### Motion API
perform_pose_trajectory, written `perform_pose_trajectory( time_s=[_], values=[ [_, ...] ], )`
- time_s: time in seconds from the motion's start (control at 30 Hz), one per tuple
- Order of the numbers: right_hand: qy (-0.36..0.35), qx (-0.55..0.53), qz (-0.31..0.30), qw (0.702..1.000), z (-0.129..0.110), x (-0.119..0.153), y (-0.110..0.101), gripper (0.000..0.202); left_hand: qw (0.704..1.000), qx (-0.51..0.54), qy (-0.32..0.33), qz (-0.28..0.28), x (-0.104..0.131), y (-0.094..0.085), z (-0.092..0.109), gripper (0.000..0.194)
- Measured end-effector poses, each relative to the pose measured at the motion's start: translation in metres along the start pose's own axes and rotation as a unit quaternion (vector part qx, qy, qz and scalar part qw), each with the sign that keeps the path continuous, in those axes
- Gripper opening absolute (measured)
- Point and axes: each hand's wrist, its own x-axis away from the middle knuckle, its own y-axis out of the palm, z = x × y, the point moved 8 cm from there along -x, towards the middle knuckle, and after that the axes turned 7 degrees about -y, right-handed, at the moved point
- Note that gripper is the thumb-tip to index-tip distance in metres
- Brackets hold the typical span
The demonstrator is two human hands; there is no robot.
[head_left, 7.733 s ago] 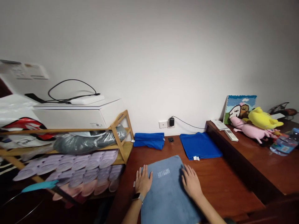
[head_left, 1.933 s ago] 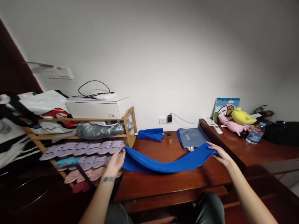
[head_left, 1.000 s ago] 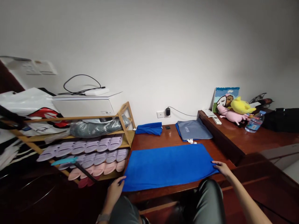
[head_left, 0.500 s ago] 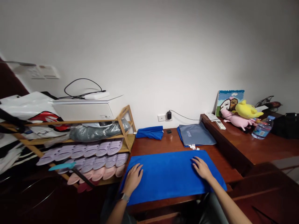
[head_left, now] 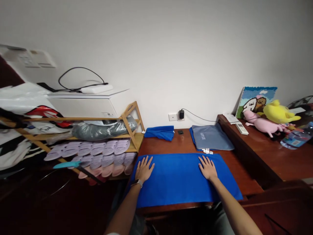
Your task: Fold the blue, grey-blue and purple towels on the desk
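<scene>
A bright blue towel [head_left: 176,178] lies spread out on the brown wooden desk [head_left: 186,139], its near edge along the desk's front. On the towel's left part rests my left hand [head_left: 144,169], palm down with the fingers spread, a watch on its wrist. My right hand [head_left: 207,168] lies flat on the right part, fingers also apart. Neither hand holds anything. Behind the towel, a folded blue cloth [head_left: 160,132] sits at the back left. A stack of folded grey cloth [head_left: 212,137], with blue beneath and white tags at its front edge, sits at the back right.
At the left stands a wooden rack [head_left: 137,140] with lilac slippers [head_left: 97,148] and a white box [head_left: 83,106] on top. A raised desk section at the right bears plush toys [head_left: 278,112], a water bottle [head_left: 297,137] and a remote [head_left: 242,129]. A black charger [head_left: 181,114] is plugged into the wall.
Both hands have moved forward over the towel toward its far edge, and their fingers now lie flatter and wider apart. The camera view has shifted slightly.
</scene>
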Motion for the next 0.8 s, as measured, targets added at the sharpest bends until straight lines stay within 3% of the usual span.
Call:
perform_pose_trajectory(
  time_s=[0.13, 0.23, 0.33, 0.43, 0.53, 0.7, 0.8],
  values=[
    [-0.003, 0.012, 0.014, 1.0, -0.012, -0.008, -0.018, 0.061, 1.0, -0.016, 0.019, 0.006, -0.006, -0.013, 0.009, 0.064],
    [-0.041, 0.009, 0.055, 0.998, -0.046, -0.021, -0.024, 0.061, 0.998, -0.013, 0.057, 0.035, -0.013, -0.017, 0.019, 0.059],
    [-0.077, -0.022, 0.03, 0.996, -0.083, -0.04, -0.007, 0.063, 0.998, 0.001, 0.058, 0.026, -0.021, -0.006, 0.022, 0.057],
    [-0.064, -0.034, -0.007, 0.997, -0.087, -0.053, 0.012, 0.067, 0.999, 0.011, 0.041, 0.002, -0.027, 0.008, 0.016, 0.06],
    [-0.019, -0.026, -0.008, 0.999, -0.042, -0.053, 0.014, 0.068, 0.999, 0.019, 0.038, 0.002, -0.03, 0.013, 0.011, 0.062],
    [0.12, -0.004, -0.002, 0.993, 0.081, -0.03, -0.001, 0.069, 0.999, 0.016, 0.032, 0.007, -0.032, 0.016, 0.009, 0.063],
    [0.147, 0.007, 0.002, 0.989, 0.115, -0.02, -0.006, 0.071, 0.999, 0.014, 0.029, 0.006, -0.032, 0.017, 0.01, 0.062]
  ],
)
